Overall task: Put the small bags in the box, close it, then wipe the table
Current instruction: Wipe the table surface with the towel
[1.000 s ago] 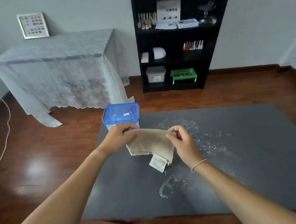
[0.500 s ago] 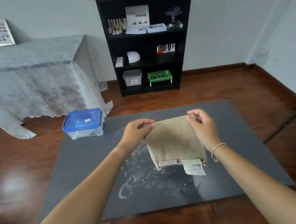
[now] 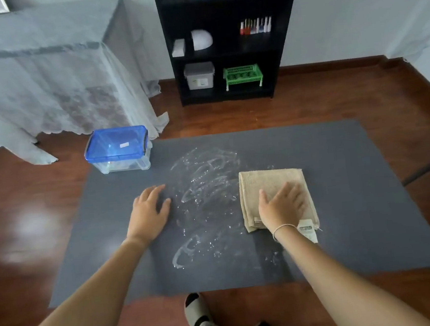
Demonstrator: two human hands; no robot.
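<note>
The right hand (image 3: 282, 205) pressed flat, fingers spread, on a folded beige towel (image 3: 271, 183) on the grey worktop (image 3: 345, 202); the left hand (image 3: 149, 213) lay open and empty beside wet smears (image 3: 206, 190). The lidded box (image 3: 118, 149) stood at the far-left corner.

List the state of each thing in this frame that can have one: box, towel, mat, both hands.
Box: blue lid on, standing at the mat's far left corner.
Towel: folded, flat on the mat.
Mat: wet streaks in the middle, not yet wiped.
Left hand: open, palm down on the mat, holding nothing.
Right hand: open, pressed flat on the towel.
</note>
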